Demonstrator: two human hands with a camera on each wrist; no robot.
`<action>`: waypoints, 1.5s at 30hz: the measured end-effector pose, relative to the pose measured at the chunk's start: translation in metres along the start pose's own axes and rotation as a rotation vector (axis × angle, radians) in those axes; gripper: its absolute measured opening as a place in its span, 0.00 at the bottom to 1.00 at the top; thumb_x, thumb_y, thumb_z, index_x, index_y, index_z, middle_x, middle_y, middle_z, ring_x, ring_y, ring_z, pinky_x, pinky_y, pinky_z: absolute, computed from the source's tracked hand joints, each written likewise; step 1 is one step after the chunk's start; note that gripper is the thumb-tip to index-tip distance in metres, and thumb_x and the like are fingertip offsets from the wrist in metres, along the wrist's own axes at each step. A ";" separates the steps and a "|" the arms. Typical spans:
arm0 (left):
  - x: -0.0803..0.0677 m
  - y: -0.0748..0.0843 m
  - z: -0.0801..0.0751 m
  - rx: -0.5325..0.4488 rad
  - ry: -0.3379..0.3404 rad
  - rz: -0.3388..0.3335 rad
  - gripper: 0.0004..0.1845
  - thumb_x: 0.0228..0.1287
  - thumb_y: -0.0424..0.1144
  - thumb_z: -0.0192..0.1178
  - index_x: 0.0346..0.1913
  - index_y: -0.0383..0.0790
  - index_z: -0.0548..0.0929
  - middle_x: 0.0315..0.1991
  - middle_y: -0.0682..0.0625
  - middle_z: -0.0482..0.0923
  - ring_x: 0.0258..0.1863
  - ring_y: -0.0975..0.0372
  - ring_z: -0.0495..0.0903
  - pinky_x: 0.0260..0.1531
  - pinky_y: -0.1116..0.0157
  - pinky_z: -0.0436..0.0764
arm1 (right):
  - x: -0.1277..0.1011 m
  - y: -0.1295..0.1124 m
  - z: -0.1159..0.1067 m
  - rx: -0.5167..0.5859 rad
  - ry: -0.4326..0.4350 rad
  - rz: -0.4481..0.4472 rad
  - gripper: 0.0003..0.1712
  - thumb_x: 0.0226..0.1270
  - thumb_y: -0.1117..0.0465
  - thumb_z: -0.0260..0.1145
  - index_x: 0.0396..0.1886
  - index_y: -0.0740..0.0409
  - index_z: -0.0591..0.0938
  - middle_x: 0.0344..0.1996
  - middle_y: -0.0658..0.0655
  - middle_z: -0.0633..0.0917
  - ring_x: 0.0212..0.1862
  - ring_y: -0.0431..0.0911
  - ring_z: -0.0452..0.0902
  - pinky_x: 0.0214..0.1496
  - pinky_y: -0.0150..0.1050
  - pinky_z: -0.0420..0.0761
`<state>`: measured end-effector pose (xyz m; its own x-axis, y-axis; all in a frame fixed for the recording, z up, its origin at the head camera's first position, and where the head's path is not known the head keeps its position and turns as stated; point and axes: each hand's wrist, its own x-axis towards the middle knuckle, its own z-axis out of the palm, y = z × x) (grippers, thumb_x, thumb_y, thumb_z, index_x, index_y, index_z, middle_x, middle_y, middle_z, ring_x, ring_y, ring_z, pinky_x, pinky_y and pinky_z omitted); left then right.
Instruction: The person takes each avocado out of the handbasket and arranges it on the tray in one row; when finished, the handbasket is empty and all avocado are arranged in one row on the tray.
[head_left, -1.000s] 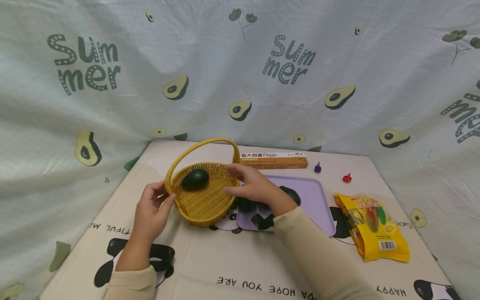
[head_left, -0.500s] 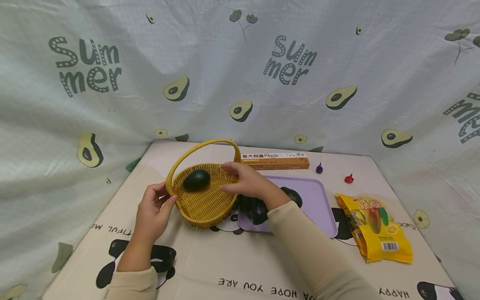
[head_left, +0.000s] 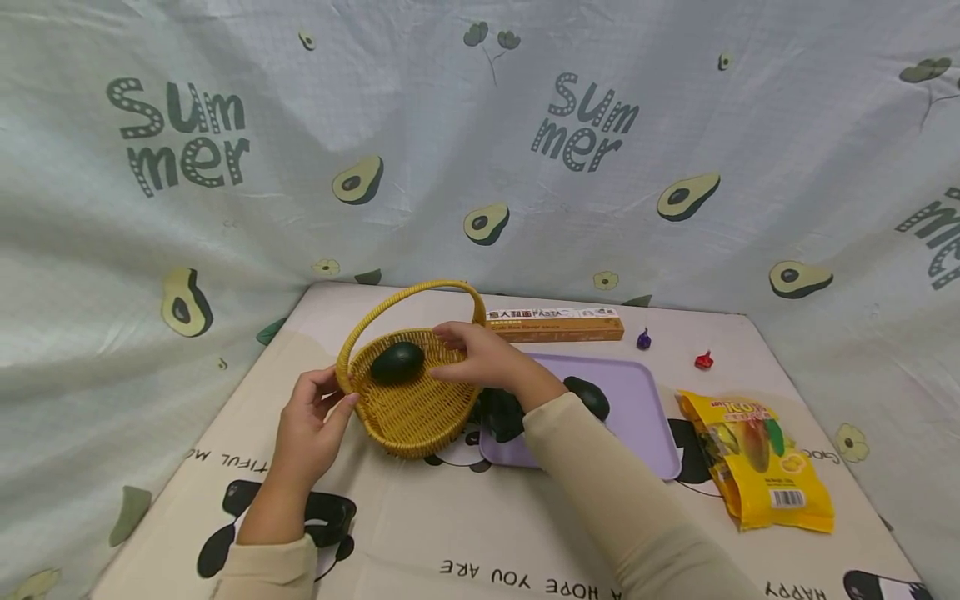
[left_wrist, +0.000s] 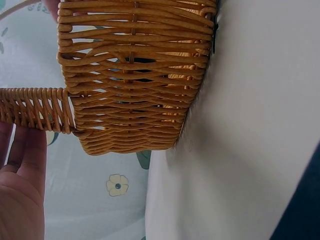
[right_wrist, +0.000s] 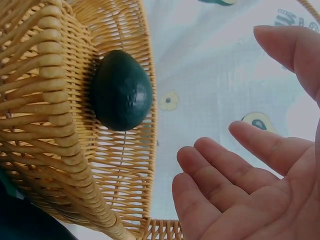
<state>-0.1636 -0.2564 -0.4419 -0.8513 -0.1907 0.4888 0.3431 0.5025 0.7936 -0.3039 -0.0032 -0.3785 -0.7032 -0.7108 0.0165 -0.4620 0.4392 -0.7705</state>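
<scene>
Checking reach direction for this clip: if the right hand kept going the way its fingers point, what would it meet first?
Probably the avocado in the basket: the right hand is open over the rim, fingers aimed at it with a gap between, though depth is unclear.
</scene>
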 end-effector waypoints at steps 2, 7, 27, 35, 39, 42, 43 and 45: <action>0.000 0.000 0.000 0.007 -0.004 0.000 0.23 0.70 0.25 0.62 0.64 0.31 0.69 0.60 0.39 0.76 0.59 0.61 0.78 0.62 0.74 0.78 | 0.003 0.000 0.000 -0.001 -0.011 -0.001 0.42 0.64 0.48 0.74 0.74 0.55 0.71 0.71 0.58 0.75 0.72 0.53 0.72 0.75 0.49 0.73; 0.000 0.001 0.001 0.010 -0.004 0.004 0.23 0.70 0.25 0.62 0.64 0.31 0.69 0.59 0.40 0.76 0.59 0.71 0.76 0.61 0.79 0.76 | 0.010 0.002 -0.001 0.006 -0.034 -0.010 0.42 0.66 0.49 0.73 0.74 0.60 0.69 0.72 0.61 0.73 0.72 0.53 0.71 0.76 0.50 0.72; 0.001 -0.002 0.000 -0.024 -0.006 0.014 0.23 0.68 0.23 0.62 0.63 0.30 0.69 0.60 0.36 0.75 0.59 0.57 0.79 0.60 0.80 0.76 | 0.028 -0.007 0.000 0.000 -0.047 0.036 0.42 0.66 0.48 0.73 0.75 0.57 0.69 0.72 0.55 0.74 0.72 0.52 0.71 0.75 0.48 0.74; 0.002 -0.001 -0.001 -0.032 -0.011 0.012 0.23 0.68 0.22 0.63 0.62 0.31 0.69 0.60 0.35 0.75 0.60 0.48 0.78 0.60 0.79 0.77 | 0.035 -0.005 0.004 0.013 -0.038 0.068 0.41 0.66 0.46 0.73 0.75 0.54 0.70 0.72 0.57 0.74 0.72 0.52 0.70 0.74 0.50 0.75; 0.002 -0.002 0.000 -0.024 -0.007 0.000 0.23 0.68 0.23 0.62 0.62 0.31 0.69 0.60 0.36 0.75 0.60 0.52 0.78 0.60 0.80 0.76 | 0.039 -0.003 0.006 -0.007 -0.024 0.076 0.40 0.66 0.46 0.72 0.74 0.53 0.71 0.71 0.57 0.75 0.71 0.52 0.71 0.73 0.49 0.75; 0.001 -0.002 0.000 -0.029 -0.009 -0.002 0.23 0.68 0.22 0.62 0.62 0.31 0.69 0.59 0.36 0.75 0.60 0.52 0.78 0.60 0.80 0.76 | 0.043 -0.001 0.008 -0.004 -0.023 0.091 0.39 0.67 0.47 0.72 0.74 0.54 0.72 0.70 0.58 0.76 0.71 0.52 0.72 0.73 0.48 0.76; 0.001 -0.001 0.000 -0.033 -0.009 -0.002 0.23 0.68 0.22 0.62 0.62 0.31 0.69 0.59 0.36 0.75 0.60 0.51 0.78 0.60 0.80 0.76 | 0.044 -0.001 0.008 0.004 -0.024 0.095 0.39 0.67 0.47 0.72 0.74 0.54 0.72 0.69 0.59 0.76 0.70 0.52 0.72 0.73 0.49 0.76; 0.002 0.000 0.000 -0.039 -0.010 -0.001 0.23 0.68 0.22 0.62 0.62 0.31 0.69 0.59 0.35 0.75 0.60 0.49 0.78 0.60 0.80 0.76 | 0.045 -0.001 0.009 0.024 -0.028 0.103 0.39 0.67 0.48 0.72 0.73 0.55 0.72 0.69 0.60 0.77 0.70 0.53 0.73 0.72 0.49 0.76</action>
<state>-0.1650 -0.2569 -0.4413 -0.8555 -0.1829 0.4845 0.3573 0.4688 0.8078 -0.3305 -0.0406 -0.3824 -0.7308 -0.6777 -0.0816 -0.3745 0.4980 -0.7821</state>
